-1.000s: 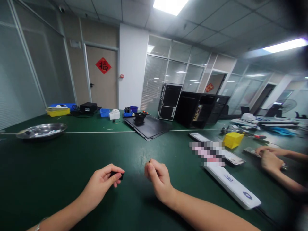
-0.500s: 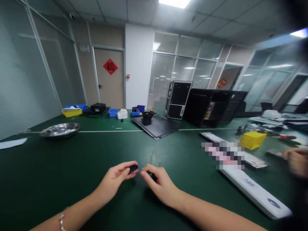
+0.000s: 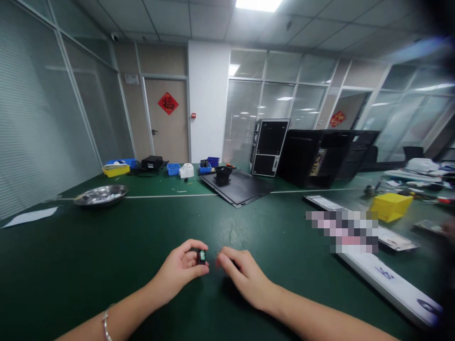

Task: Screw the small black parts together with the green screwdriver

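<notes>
Between the thumb and fingers of my left hand [image 3: 183, 263] is a small black plastic part [image 3: 202, 257], stood on end, with a green face towards the right. My right hand [image 3: 241, 270] is closed in a pinch just right of it. A thin tip of what looks like a small screwdriver [image 3: 217, 253] pokes out from its fingers, most of it hidden in the fist. A narrow gap separates the tip from the black part. Both hands are held over the green table [image 3: 149, 237].
A long white bar [image 3: 398, 284] and a yellow bin [image 3: 391, 207] lie on the right. A metal bowl [image 3: 101, 195] stands left. Further back are black panels [image 3: 249, 189], a computer case [image 3: 270, 147] and blue bins [image 3: 173, 169]. Another person's blurred hand [image 3: 448, 227] shows at the right edge.
My left hand has turned the black part from lying sideways to upright, so its green face shows. The right hand stays close by. The view has swung slightly left.
</notes>
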{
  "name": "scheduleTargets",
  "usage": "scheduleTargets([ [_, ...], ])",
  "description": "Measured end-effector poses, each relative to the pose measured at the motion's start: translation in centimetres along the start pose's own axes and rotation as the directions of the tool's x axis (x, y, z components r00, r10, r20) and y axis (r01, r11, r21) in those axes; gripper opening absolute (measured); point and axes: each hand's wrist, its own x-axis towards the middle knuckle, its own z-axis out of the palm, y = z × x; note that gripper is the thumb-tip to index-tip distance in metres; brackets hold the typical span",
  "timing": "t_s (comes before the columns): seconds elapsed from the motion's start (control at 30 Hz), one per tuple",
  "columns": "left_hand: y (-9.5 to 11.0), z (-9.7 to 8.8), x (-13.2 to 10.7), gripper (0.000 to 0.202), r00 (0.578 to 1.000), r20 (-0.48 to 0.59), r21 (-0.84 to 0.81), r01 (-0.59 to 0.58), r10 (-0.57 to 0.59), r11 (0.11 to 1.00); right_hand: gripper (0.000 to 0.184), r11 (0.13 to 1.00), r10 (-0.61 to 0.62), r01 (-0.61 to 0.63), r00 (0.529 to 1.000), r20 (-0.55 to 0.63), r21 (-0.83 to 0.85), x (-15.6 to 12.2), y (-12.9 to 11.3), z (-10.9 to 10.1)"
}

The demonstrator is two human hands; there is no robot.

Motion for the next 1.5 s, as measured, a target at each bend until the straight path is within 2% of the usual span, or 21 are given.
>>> scheduleTargets([
  [0.1, -0.2, 0.0, 0.1, 0.038, 1.0, -0.02, -0.009, -0.008, 0.007, 1.0, 0.049, 0.999, 0.019, -0.016, 0.997, -0.072, 0.036, 0.1, 0.3, -0.3],
  [0.2, -0.2, -0.1, 0.1, 0.041, 0.999, -0.032, 0.0, -0.011, 0.011, 1.0, 0.054, 0.988, 0.087, -0.067, 0.986, -0.141, 0.141, 0.5, 1.0, -0.4],
  [0.37, 0.3, 0.0, -0.1, 0.032, 0.998, -0.061, 0.123, -0.024, 0.031, 0.992, 0.057, 0.921, 0.237, -0.13, 0.935, -0.262, 0.368, 1.1, 2.1, -0.7],
  [0.47, 0.7, 0.1, -0.2, 0.038, 0.998, -0.068, 0.134, -0.008, 0.017, 0.991, 0.057, 0.899, 0.246, -0.097, 0.919, -0.309, 0.427, 0.9, 2.3, -0.8],
  [0.63, 0.9, 0.0, -0.2, 0.045, 0.997, -0.066, 0.187, 0.044, -0.032, 0.981, 0.056, 0.901, 0.228, -0.076, 0.921, -0.317, 0.427, 0.8, 2.3, -0.7],
  [0.87, 0.5, 0.0, 0.1, 0.032, 0.995, -0.099, 0.154, 0.018, -0.003, 0.988, 0.056, 0.944, 0.156, -0.058, 0.945, -0.287, 0.324, 0.5, 1.9, -0.6],
  [1.1, 0.8, 0.2, 0.0, 0.031, 0.996, -0.084, 0.149, 0.001, 0.012, 0.989, 0.055, 0.98, 0.075, -0.017, 0.956, -0.284, 0.199, 0.2, 1.1, -0.5],
  [1.33, 0.8, 0.2, -0.1, 0.033, 0.994, -0.108, 0.145, 0.037, -0.021, 0.989, 0.045, 1.0, 0.024, -0.024, 0.984, -0.175, 0.002, 0.2, 1.0, -0.5],
  [1.5, 0.7, 0.0, -0.1, 0.028, 0.993, -0.109, 0.133, -0.022, 0.037, 0.991, 0.024, 0.975, -0.058, 0.052, 0.998, -0.022, -0.214, 0.1, 1.0, -0.2],
])
